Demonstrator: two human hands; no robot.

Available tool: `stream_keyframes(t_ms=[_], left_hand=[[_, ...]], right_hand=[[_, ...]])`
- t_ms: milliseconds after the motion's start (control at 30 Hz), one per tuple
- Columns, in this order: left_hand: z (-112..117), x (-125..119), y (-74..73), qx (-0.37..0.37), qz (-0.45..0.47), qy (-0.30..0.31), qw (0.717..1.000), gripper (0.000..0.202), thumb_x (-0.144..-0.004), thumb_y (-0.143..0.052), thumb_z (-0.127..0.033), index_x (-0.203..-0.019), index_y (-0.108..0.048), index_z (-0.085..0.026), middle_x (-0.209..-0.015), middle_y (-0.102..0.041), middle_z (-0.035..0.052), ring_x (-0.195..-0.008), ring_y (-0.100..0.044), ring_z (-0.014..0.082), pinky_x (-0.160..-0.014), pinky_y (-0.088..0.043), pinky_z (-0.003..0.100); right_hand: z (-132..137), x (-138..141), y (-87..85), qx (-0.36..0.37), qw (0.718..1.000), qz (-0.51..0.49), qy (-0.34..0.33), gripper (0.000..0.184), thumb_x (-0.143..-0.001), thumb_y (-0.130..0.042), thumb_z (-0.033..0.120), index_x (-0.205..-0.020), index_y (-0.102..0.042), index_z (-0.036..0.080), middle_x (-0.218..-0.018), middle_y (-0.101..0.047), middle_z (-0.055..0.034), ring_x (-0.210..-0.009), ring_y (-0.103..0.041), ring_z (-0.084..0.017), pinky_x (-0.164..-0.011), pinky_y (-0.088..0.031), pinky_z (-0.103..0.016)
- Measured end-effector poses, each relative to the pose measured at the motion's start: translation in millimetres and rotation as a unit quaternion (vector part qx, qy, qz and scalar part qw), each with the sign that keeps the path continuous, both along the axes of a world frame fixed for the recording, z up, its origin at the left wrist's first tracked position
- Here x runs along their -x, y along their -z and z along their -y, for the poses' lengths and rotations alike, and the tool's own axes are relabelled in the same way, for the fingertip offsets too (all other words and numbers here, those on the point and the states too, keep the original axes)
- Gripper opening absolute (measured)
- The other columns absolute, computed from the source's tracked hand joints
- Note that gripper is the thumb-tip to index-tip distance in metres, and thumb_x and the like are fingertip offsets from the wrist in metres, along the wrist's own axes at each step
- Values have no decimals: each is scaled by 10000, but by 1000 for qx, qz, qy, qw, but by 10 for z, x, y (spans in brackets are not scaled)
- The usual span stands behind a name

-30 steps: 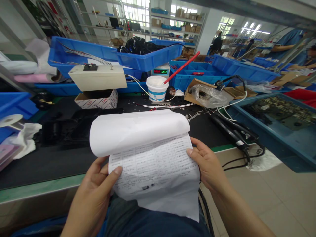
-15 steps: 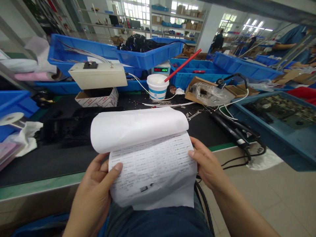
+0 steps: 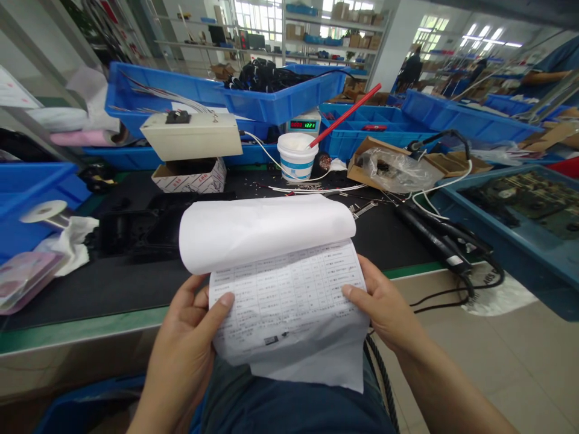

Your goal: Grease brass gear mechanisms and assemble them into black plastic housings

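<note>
Windows (image 3: 257, 17) glare white; print (image 3: 289, 295) on paper (image 3: 266, 229) blurs.

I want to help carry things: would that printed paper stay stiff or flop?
The paper probably would flop: its top curls over. It's likely light, since the left hand and right hand just pinch its sides. It might crease easily; its lower part looks rumpled.

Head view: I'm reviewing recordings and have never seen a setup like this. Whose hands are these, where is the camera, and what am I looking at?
There is no machine here, just a person's own bare hands. The camera is worn on that person's head, looking forward and down. The left hand and right hand hold printed paper by its sides, its upper part curled over; the print is too blurred to read. Beyond, on the black work surface, stand a white tub and a patterned carton.
</note>
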State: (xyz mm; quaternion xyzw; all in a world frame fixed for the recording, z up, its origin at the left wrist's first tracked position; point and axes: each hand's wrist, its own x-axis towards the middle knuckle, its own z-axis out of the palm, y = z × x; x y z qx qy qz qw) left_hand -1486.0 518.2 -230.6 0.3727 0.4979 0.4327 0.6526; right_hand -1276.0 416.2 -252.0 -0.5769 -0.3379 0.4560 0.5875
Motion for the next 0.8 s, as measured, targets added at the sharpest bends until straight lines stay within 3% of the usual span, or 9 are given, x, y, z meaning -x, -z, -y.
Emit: stream_keyframes(t_ms=[267,500,800], left_hand=[[51,23,-1,-22,35,5,999,539,-682,-710,-205,-1165,-472,-215,-909,-689,26,-882,-645,197,-733,-516,272],[64,76,30,-28,50,32,998,516,-715,-680,-209,-1177,-449,-216,-888,-683,20,-865,-642,182,-728,-500,257],[75,72,31,-22,53,28,998,537,-704,-689,-211,-1184,-446,-217,-943,-681,31,-910,-633,188,-788,-495,282]], right_hand=[[42,-10,75,35,999,-21,20,498,-764,-663,328,-1222,-483,254,-1204,-607,-62,-1135,-539,-266,-996,-386,-434],[39,-9,158,63,997,-41,33,532,-726,-698,358,-1217,-505,283,-1182,-622,-61,-1020,-607,-265,-888,-476,-398],[46,15,106,63,996,-49,36,538,-737,-691,335,-1231,-484,275,-1186,-621,-62,-1024,-607,-254,-922,-455,-412]])
